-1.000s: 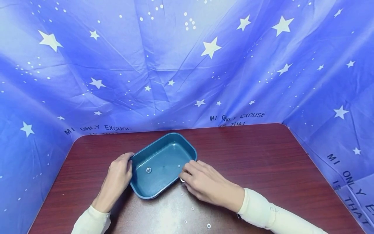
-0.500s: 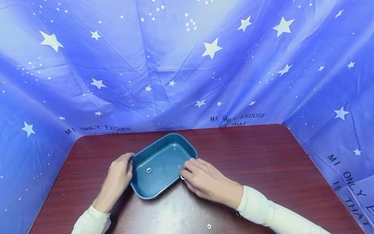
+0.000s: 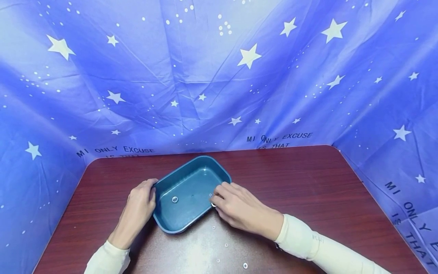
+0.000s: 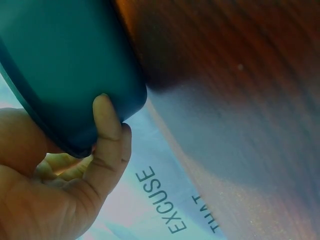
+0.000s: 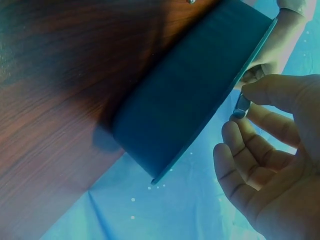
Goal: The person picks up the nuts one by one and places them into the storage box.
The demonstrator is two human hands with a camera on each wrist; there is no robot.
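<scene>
A blue-green plastic box stands at an angle on the table. My left hand grips its left end, with thumb and fingers on either side of the rim in the left wrist view. My right hand is at the box's right front rim and pinches a small metal nut between thumb and fingertips. From the head, only a pale edge of this nut shows under the fingers. Inside the box lie a larger metal ring and a tiny one.
Several small metal rings lie on the dark red wooden table in front of the box, among them a bigger one and a small one. A blue star-printed cloth hangs behind and along the sides.
My right hand has moved slightly up and away from me along the box's rim, still pinching the nut. The left hand and the box have stayed put.
</scene>
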